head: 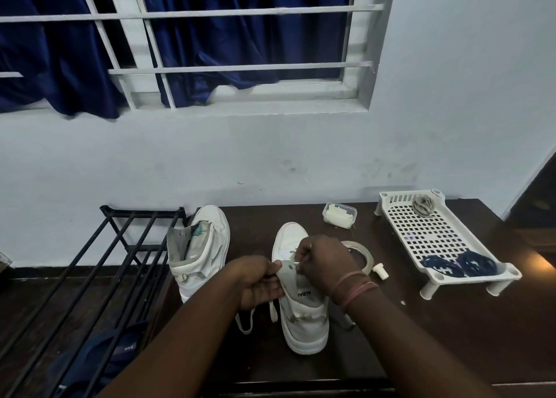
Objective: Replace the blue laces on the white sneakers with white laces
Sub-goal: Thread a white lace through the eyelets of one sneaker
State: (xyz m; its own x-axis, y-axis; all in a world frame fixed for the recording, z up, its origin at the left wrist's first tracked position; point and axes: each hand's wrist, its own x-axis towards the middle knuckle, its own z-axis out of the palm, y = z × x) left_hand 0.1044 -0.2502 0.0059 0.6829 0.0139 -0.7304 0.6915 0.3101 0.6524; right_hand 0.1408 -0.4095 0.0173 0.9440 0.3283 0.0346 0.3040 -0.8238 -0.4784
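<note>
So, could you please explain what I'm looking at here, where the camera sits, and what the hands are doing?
There is no machine: a person wears one wide-angle camera on the head, looking forward and down at their own two bare hands.

On the dark table stands a white sneaker. The left hand holds its side, while the right hand pinches a white lace at the eyelets. A second sneaker stands to the left, unlaced as far as I can tell.

To the right, a white plastic rack holds the removed blue laces. A tape roll and a small plastic box lie nearby. A black metal rack stands far left.
</note>
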